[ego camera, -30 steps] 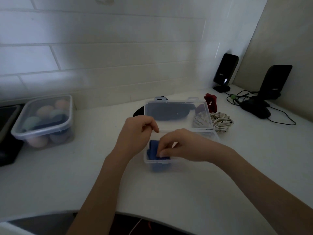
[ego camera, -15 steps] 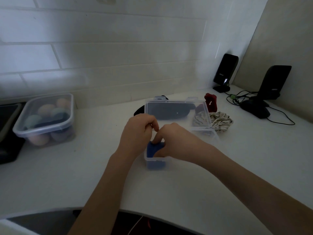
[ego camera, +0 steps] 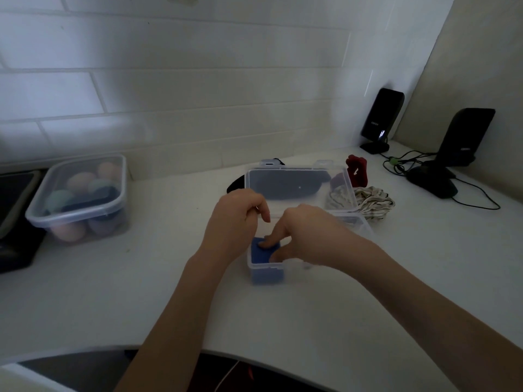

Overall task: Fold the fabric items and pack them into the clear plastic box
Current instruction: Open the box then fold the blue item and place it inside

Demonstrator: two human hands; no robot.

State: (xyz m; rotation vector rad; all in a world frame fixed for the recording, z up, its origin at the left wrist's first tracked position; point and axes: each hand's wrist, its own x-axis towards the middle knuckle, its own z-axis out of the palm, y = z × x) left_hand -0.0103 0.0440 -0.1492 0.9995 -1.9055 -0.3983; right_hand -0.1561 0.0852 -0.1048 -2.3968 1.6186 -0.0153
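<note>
The clear plastic box (ego camera: 294, 266) stands open on the white counter, its lid (ego camera: 300, 176) tilted up behind. A folded blue fabric (ego camera: 259, 254) fills the box's left end. My right hand (ego camera: 305, 236) reaches in from the right, index fingertip and thumb pressing down on the blue fabric. My left hand (ego camera: 237, 219) sits at the box's back left corner, fingers curled round the rim by the lid hinge. A striped fabric (ego camera: 373, 202) and a red fabric (ego camera: 358, 171) lie to the right of the lid. A dark fabric (ego camera: 235, 183) shows behind it.
A lidded tub of coloured balls (ego camera: 79, 199) stands at the left, a dark flat object (ego camera: 14, 222) beyond it. Two black speakers (ego camera: 382, 120) (ego camera: 464, 137), a mouse (ego camera: 433, 185) and cables occupy the back right corner. The counter's curved front edge (ego camera: 254, 352) is near me.
My right hand has shifted from pinching the blue fabric to pressing it down with straighter fingers. The fabric sits lower in the box. My left hand stayed at the back corner.
</note>
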